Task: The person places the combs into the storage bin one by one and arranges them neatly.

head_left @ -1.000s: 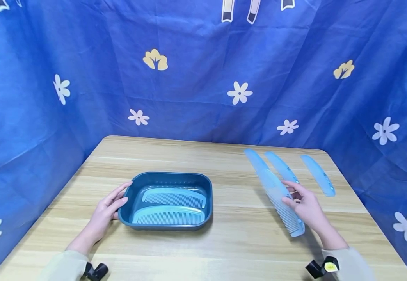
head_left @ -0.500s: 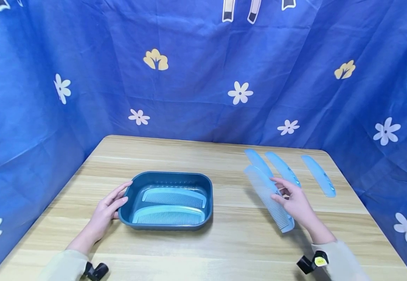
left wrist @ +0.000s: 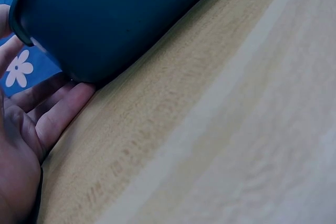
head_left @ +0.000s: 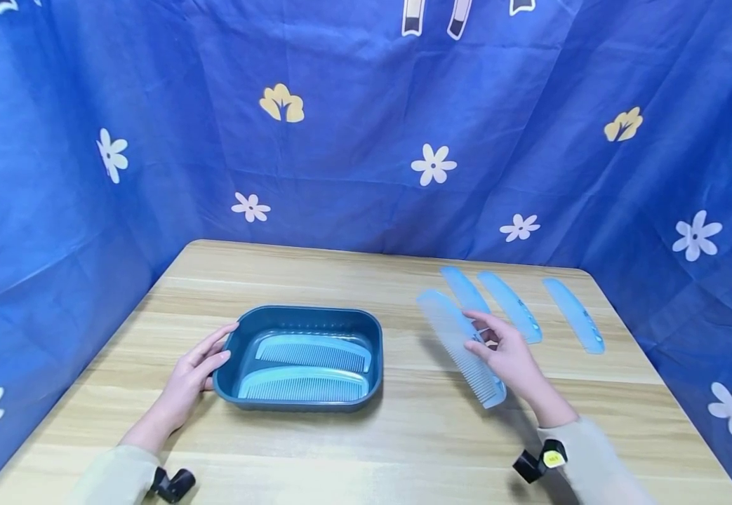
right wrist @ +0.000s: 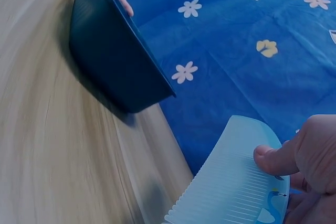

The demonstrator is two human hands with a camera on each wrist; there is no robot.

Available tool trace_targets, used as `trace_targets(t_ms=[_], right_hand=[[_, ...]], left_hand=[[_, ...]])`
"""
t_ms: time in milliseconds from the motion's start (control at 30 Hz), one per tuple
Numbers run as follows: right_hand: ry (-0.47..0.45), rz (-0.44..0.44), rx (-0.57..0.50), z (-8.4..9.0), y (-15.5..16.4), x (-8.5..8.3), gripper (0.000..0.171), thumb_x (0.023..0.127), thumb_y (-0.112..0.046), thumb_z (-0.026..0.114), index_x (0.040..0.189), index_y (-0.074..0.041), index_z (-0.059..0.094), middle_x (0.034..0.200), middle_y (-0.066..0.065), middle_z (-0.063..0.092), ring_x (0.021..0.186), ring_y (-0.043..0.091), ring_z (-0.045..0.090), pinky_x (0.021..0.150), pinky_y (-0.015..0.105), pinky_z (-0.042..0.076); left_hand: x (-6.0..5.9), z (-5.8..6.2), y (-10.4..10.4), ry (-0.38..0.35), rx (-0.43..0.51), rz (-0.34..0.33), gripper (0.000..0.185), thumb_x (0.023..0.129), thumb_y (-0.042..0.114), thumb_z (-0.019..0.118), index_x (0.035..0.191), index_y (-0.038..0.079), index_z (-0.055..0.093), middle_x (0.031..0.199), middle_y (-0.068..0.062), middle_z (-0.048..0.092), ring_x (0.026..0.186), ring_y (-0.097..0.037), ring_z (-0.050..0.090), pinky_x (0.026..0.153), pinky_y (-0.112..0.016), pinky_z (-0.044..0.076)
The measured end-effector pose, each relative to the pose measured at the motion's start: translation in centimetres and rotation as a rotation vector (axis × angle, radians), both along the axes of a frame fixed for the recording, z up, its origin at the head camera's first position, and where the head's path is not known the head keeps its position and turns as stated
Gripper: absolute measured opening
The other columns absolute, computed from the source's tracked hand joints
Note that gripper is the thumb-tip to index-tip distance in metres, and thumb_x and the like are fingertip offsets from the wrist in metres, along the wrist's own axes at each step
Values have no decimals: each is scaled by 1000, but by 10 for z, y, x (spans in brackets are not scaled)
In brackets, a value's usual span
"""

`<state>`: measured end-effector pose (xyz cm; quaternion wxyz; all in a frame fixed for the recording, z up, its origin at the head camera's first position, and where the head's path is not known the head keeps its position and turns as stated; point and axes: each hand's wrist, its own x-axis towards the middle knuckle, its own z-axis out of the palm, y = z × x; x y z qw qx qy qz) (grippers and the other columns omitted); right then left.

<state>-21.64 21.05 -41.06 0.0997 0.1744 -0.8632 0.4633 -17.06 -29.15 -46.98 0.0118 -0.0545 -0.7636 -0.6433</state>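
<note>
A dark blue tray sits on the wooden table with two light blue combs lying inside. My left hand rests with straight fingers against the tray's left wall. My right hand pinches a light blue comb above the table, right of the tray; the thumb presses on its spine. Three more combs lie on the table behind that hand.
Blue flowered cloth walls the table on three sides. The wooden tabletop runs bare along its front edge and between tray and right hand.
My right hand has carried the comb leftward, off the row of combs and closer to the tray. The left hand and the tray have stayed put.
</note>
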Motion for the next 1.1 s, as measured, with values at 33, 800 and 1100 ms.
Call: trace_targets(t_ms=[33, 800, 1100], right_hand=[[8, 6, -2, 1, -2, 0, 49, 77, 3, 72, 123, -10, 60, 100, 10, 62, 80, 19, 56, 64, 23, 48], [-65, 114, -119, 35, -63, 15, 45, 79, 9, 67, 123, 5, 56, 101, 22, 60, 82, 29, 58, 62, 27, 50], [-47, 146, -147, 42, -82, 11, 43, 80, 9, 66, 122, 5, 57, 100, 22, 61, 78, 30, 59, 60, 29, 51]], left_hand=[[1, 0, 0, 1, -2, 1, 48, 99, 22, 45, 146, 18, 33, 142, -30, 24, 106, -1, 52, 67, -33, 55], [2, -1, 0, 5, -5, -1, 48, 99, 22, 45, 146, 18, 32, 142, -30, 24, 105, -1, 52, 67, -34, 55], [1, 0, 0, 2, 2, -2, 48, 99, 22, 45, 146, 19, 32, 142, -30, 23, 105, -2, 53, 67, -32, 55]])
